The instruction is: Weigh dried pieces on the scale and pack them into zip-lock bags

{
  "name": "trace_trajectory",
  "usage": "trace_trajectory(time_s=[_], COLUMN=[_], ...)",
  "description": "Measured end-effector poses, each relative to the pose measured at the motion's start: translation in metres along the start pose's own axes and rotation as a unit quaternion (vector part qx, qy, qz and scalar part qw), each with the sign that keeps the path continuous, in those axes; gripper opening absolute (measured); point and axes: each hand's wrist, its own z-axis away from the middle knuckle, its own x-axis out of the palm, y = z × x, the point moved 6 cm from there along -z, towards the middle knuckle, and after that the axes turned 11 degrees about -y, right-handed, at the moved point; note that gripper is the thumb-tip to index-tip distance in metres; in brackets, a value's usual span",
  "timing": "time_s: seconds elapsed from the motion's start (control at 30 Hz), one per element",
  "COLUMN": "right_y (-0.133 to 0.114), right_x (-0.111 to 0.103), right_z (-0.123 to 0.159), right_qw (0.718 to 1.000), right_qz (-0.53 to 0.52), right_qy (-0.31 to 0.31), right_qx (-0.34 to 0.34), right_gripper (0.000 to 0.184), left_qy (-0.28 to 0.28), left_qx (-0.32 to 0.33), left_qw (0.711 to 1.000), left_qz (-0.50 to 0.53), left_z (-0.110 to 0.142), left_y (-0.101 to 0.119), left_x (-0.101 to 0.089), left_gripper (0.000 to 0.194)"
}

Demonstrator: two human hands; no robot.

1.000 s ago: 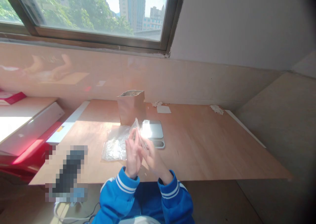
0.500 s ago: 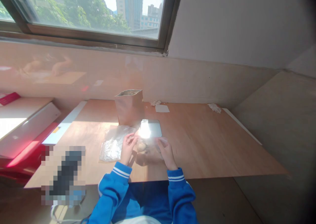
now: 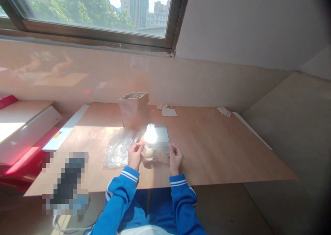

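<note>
A small clear plastic bag (image 3: 160,151) is stretched between my two hands, with pale beige, dried-looking pieces (image 3: 149,153) in it. At its upper left corner the fingers of my left hand (image 3: 134,155) are pinched together. My right hand (image 3: 176,156) pinches the upper right corner in the same way. Just beyond the bag lies a flat square plate with a shiny metal top (image 3: 162,133), probably a scale, strongly reflecting light. Left of my left hand is a pile of clear plastic bags (image 3: 117,152).
An open-topped brown paper bag (image 3: 134,112) stands at the back of the wooden table (image 3: 219,152). Near the wall lie a white card (image 3: 169,112) and crumpled whitish scraps (image 3: 223,111). A blurred-out dark object (image 3: 68,179) sits at the front left corner.
My right hand has shifted to a pinch at the bag's upper right corner, and the bag's top edge is now pulled straight between both hands. The view has moved slightly.
</note>
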Motion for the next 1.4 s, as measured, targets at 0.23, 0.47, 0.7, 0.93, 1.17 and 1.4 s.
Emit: trace_trajectory(time_s=[0.23, 0.47, 0.7, 0.93, 1.17, 1.4], right_y=[-0.008, -0.011, -0.016, -0.010, -0.003, -0.005], right_x=[0.002, -0.001, -0.003, -0.002, 0.005, 0.003], right_z=[0.003, 0.006, 0.008, 0.006, 0.003, 0.004], right_qw=[0.999, 0.998, 0.997, 0.999, 0.999, 0.999], right_qz=[0.034, 0.045, 0.043, 0.030, -0.002, -0.002], right_qy=[-0.019, 0.010, 0.039, 0.005, -0.033, -0.026], right_qx=[-0.036, -0.043, -0.057, -0.041, -0.023, -0.036], right_gripper=[0.050, 0.047, 0.045, 0.046, 0.042, 0.040], left_qy=[-0.005, 0.013, 0.035, 0.014, -0.027, -0.016], left_qx=[0.013, 0.019, 0.033, 0.009, 0.020, 0.018], left_qw=[1.000, 0.998, 0.994, 0.999, 0.996, 0.997], left_qz=[-0.008, -0.060, -0.099, -0.051, -0.079, -0.079], left_z=[0.004, 0.007, 0.008, 0.008, 0.005, 0.004], left_y=[0.007, -0.004, -0.006, -0.002, 0.001, -0.003], left_x=[0.001, -0.001, -0.003, 0.002, 0.006, 0.005], left_gripper=[0.033, 0.035, 0.035, 0.036, 0.031, 0.033])
